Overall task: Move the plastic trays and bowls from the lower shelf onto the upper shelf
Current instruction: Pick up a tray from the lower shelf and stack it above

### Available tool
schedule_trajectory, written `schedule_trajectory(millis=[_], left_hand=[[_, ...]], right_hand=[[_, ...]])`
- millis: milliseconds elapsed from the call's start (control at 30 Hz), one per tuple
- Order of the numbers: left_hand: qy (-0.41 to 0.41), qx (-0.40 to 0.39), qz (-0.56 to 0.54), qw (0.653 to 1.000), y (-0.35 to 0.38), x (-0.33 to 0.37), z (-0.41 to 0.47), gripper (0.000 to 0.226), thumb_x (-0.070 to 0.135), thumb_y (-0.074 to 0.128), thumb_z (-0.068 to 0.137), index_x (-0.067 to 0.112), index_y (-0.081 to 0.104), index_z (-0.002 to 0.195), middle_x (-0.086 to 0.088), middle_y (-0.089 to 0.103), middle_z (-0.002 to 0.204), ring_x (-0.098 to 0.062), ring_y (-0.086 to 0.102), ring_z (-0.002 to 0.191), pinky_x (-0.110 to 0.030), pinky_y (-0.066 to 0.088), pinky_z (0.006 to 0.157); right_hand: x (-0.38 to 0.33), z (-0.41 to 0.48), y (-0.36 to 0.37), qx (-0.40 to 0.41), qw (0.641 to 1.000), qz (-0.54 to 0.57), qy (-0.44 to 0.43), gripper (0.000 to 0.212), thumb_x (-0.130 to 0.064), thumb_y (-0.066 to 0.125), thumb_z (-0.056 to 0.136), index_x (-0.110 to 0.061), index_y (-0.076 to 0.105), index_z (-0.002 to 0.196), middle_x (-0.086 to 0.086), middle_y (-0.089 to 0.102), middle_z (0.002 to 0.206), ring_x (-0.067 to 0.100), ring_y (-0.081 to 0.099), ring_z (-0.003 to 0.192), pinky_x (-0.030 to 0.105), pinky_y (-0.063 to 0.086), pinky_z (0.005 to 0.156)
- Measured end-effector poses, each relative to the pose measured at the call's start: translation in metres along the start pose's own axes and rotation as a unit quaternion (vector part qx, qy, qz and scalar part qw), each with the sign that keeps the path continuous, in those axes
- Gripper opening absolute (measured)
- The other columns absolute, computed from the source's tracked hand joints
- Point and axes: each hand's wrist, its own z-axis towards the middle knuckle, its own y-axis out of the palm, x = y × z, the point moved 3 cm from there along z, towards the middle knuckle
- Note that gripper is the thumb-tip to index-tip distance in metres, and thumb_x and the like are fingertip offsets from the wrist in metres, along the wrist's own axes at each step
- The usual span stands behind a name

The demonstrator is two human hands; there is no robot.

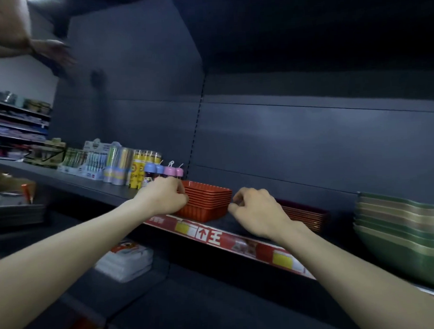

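Red tray stack (207,202): left hand (166,195) curled round left rim, right hand (258,212) curled at right edge, hold unclear; lift level, both sides gripped, keeping trays nested.

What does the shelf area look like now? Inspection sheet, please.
Surface: dark shelf, red price strip along its front.
Job's things: red trays stacked; dark trays stacked to their right; green bowls stacked far right.
Clutter: small bottles and packaged goods left of the red trays.
Hands: left hand grips the red trays' left edge; right hand curled by their right edge, contact unclear.
Cables: nothing seen.
Surroundings: another person's hand upper left; white package on the shelf below.
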Motion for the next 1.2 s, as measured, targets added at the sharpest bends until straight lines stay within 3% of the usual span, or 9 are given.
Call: schedule_trajectory(millis=[167,367,500,633,833,933,1000,1100,1200], left_hand=[[-0.040,0.010,0.044,0.998,0.003,-0.030,0.020,0.066,0.036,0.061,0.088,0.026,0.039,0.149,-0.010,0.057,0.130,-0.036,0.064,0.111,-0.046,0.056,0.092],[-0.051,-0.002,0.018,0.999,0.027,-0.058,0.044,0.081,0.042,0.063,0.092,0.031,0.021,0.161,-0.015,0.052,0.146,-0.042,0.060,0.125,-0.051,0.050,0.105],[-0.049,0.002,-0.134,0.990,0.036,-0.073,0.061,0.102,0.035,0.063,0.084,0.024,0.005,0.168,-0.010,0.062,0.135,-0.036,0.062,0.124,-0.048,0.048,0.109],[-0.020,0.025,-0.226,0.974,0.050,-0.090,0.078,0.074,0.033,0.062,0.065,0.016,0.051,0.136,-0.005,0.071,0.107,-0.032,0.070,0.104,-0.052,0.057,0.096],[-0.015,0.054,-0.187,0.981,0.045,-0.086,0.068,0.070,0.018,0.065,0.084,0.016,0.041,0.150,-0.003,0.066,0.122,-0.026,0.064,0.113,-0.041,0.052,0.101],[-0.022,0.055,-0.225,0.972,0.045,-0.087,0.074,0.057,0.008,0.067,0.091,0.014,0.043,0.142,0.000,0.069,0.110,-0.020,0.066,0.101,-0.036,0.049,0.084],[-0.033,0.036,-0.266,0.963,0.049,-0.091,0.075,0.043,0.007,0.070,0.094,0.016,0.046,0.129,0.001,0.070,0.106,-0.017,0.067,0.101,-0.036,0.049,0.088],[-0.015,0.015,-0.294,0.956,0.057,-0.098,0.080,0.033,0.007,0.069,0.098,0.016,0.059,0.128,-0.001,0.074,0.113,-0.018,0.069,0.112,-0.038,0.052,0.104],[0.002,-0.004,-0.285,0.958,0.060,-0.100,0.080,0.037,0.005,0.064,0.103,0.013,0.054,0.137,0.002,0.070,0.117,-0.003,0.064,0.106,-0.018,0.049,0.088]], right_hand=[[-0.028,0.021,0.029,-0.007,1.000,0.000,-0.016,0.036,-0.041,0.054,0.094,-0.018,0.062,0.120,0.005,0.064,0.108,0.034,0.062,0.101,0.039,0.052,0.085],[-0.032,0.049,0.066,-0.032,0.999,0.030,0.017,0.077,-0.052,0.056,0.100,-0.020,0.021,0.161,0.014,0.062,0.135,0.041,0.061,0.122,0.046,0.051,0.100],[-0.025,0.062,0.088,-0.018,0.993,0.104,0.055,0.098,-0.063,0.057,0.097,-0.022,0.001,0.167,0.014,0.057,0.143,0.040,0.059,0.128,0.049,0.049,0.109],[-0.018,0.072,0.104,0.014,0.985,0.163,0.058,0.082,-0.057,0.063,0.097,-0.018,0.024,0.157,0.011,0.063,0.136,0.037,0.064,0.122,0.052,0.054,0.105],[-0.011,0.074,0.106,0.049,0.987,0.152,0.031,0.070,-0.058,0.066,0.094,-0.019,0.039,0.145,0.006,0.069,0.123,0.034,0.069,0.114,0.051,0.058,0.098],[-0.005,0.076,0.104,0.047,0.975,0.212,0.055,0.082,-0.055,0.069,0.095,-0.015,0.029,0.154,0.005,0.068,0.128,0.030,0.068,0.116,0.044,0.057,0.101],[-0.004,0.077,0.103,0.029,0.961,0.264,0.074,0.093,-0.055,0.072,0.094,-0.013,0.022,0.160,0.005,0.065,0.133,0.026,0.067,0.117,0.035,0.054,0.099],[0.001,0.080,0.107,0.015,0.953,0.289,0.089,0.067,-0.056,0.074,0.092,-0.017,0.049,0.140,0.000,0.068,0.128,0.015,0.066,0.099,0.028,0.052,0.087],[0.001,0.081,0.115,0.018,0.958,0.275,0.074,0.052,-0.059,0.067,0.096,-0.021,0.055,0.130,0.000,0.069,0.123,0.012,0.068,0.093,0.029,0.056,0.084]])
